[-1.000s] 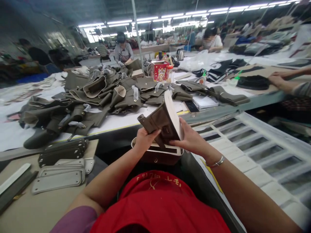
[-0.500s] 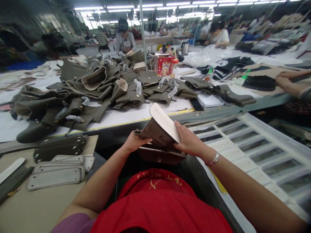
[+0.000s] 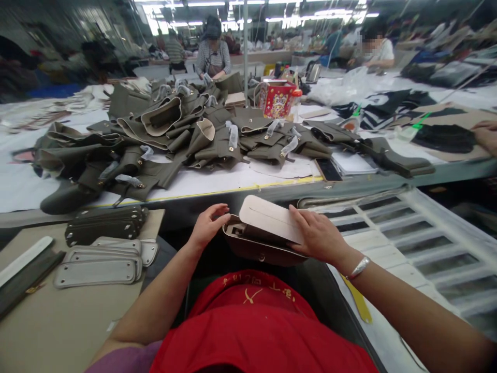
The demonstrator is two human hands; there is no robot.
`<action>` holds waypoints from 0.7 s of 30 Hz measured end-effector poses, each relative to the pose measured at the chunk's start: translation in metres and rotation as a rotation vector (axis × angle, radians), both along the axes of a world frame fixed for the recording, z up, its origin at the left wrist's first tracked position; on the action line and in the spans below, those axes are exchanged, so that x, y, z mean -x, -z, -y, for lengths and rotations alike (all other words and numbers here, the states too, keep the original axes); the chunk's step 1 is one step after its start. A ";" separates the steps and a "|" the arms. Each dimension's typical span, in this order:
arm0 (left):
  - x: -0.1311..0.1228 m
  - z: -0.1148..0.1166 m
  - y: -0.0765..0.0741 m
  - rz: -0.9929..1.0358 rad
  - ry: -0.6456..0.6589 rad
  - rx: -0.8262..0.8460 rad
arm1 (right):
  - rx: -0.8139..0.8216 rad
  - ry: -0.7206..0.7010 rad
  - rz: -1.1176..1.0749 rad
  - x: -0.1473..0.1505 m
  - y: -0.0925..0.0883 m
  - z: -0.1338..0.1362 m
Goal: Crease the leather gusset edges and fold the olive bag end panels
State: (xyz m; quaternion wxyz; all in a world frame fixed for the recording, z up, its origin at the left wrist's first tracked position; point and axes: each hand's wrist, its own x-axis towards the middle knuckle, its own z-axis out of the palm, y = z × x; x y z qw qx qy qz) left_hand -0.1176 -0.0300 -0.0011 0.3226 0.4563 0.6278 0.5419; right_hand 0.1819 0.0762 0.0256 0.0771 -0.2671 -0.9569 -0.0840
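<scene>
A small olive-brown handbag (image 3: 258, 254) is held above my lap, with its mouth up and a metal stud on its front. Its flap (image 3: 267, 215) shows a pale lining and leans over the opening. My right hand (image 3: 320, 233) grips the flap and the bag's right end, thumb toward the near side and fingers on the lining. At the left corner is my left hand (image 3: 205, 225), its thumb tip by the rim and its fingers apart from the thumb, not wrapped around the bag. What lies inside the bag is mostly hidden.
Olive bag pieces (image 3: 163, 140) with wrapped metal fittings heap on the white table. Dark straps (image 3: 104, 225) and grey straps (image 3: 97, 272) lie stacked on a board at left. A slatted white rack (image 3: 392, 248) stands at right. Co-workers sit beyond; one's hand (image 3: 487, 137) shows at far right.
The flap has tipped down from steeply raised to lying lower over the bag. My left hand has loosened from the bag's left side and moved slightly away. The view has shifted a little.
</scene>
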 end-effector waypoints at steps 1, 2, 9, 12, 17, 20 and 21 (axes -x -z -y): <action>0.001 0.001 0.003 0.066 -0.047 -0.023 | -0.023 -0.013 0.005 0.003 0.001 0.001; 0.001 0.002 0.006 0.123 -0.090 -0.041 | -0.044 -0.024 0.012 0.008 0.002 0.002; -0.011 0.005 0.034 0.257 -0.168 0.008 | -0.109 -0.201 0.128 0.038 0.009 0.008; -0.014 0.003 0.043 0.150 -0.129 0.093 | -0.108 -0.237 0.151 0.032 0.013 0.008; -0.018 -0.006 0.042 -0.103 -0.084 0.192 | -0.083 -0.258 0.214 0.025 0.016 0.008; -0.016 -0.012 0.038 -0.205 -0.022 0.229 | -0.064 -0.269 0.262 0.029 0.013 0.008; -0.015 -0.013 0.036 -0.247 0.006 0.244 | -0.057 -0.273 0.279 0.031 0.012 0.008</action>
